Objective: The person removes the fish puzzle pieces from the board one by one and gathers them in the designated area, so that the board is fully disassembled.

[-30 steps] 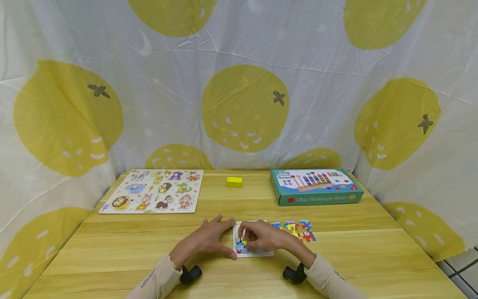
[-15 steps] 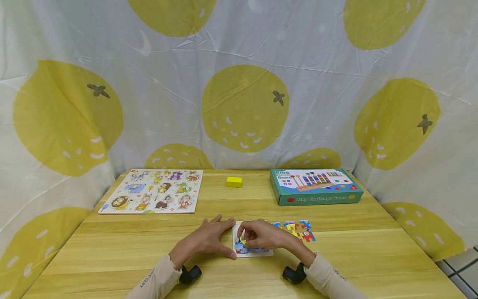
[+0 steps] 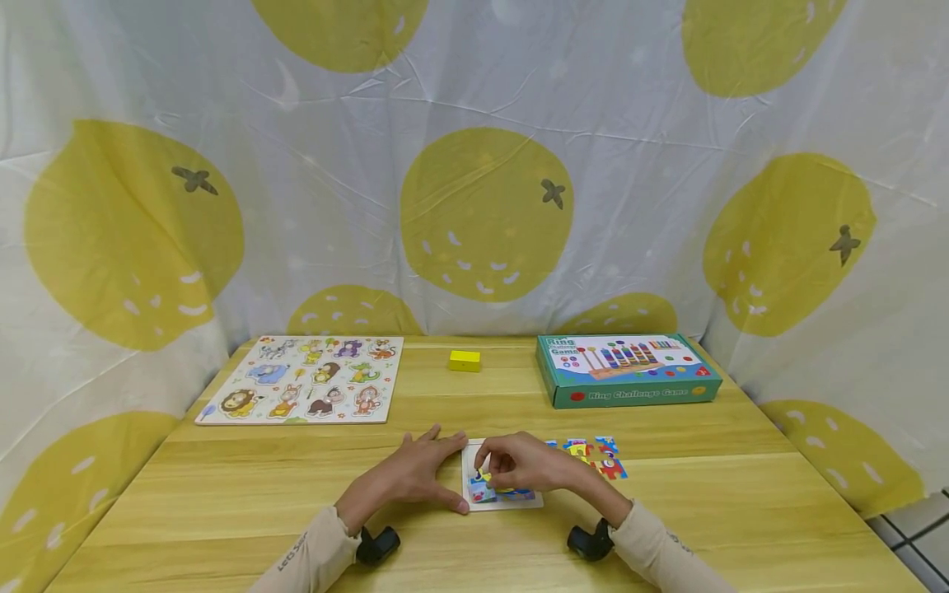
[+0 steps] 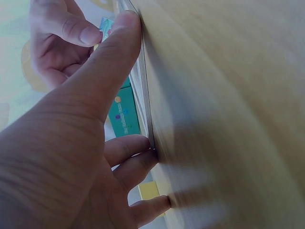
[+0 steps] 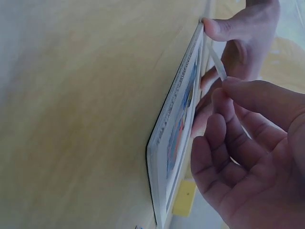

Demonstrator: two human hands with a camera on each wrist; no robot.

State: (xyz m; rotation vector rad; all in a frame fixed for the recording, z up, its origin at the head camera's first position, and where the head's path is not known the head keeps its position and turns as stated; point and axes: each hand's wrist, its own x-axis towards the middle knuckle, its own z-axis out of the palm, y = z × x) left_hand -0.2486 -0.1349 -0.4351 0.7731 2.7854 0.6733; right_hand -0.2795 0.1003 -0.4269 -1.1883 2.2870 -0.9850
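A small jigsaw tray [image 3: 511, 506] with a pale rim lies on the table, with coloured pieces in its near part. My left hand [image 3: 415, 471] is spread at its left side, the thumb at the near corner and fingertips at the far one. In the right wrist view, my right hand [image 5: 252, 138] pinches a jigsaw piece [image 5: 218, 65] between thumb and index finger, tilted above the tray's left end. From the head view, that right hand [image 3: 525, 463] covers much of the tray, and the piece [image 3: 483, 492] shows a red figure on pale blue.
Several loose jigsaw pieces [image 3: 611, 468] lie right of the tray, partly behind my right hand. Farther back are an animal puzzle board [image 3: 304, 379] on the left, a yellow block [image 3: 465, 361] in the middle and a green game box [image 3: 638, 395] on the right. A fruit-print curtain surrounds the table.
My right hand has shifted slightly right, and the jigsaw piece in its fingers is tilted up more, showing more of the pieces beside it. My left hand has stayed in place.
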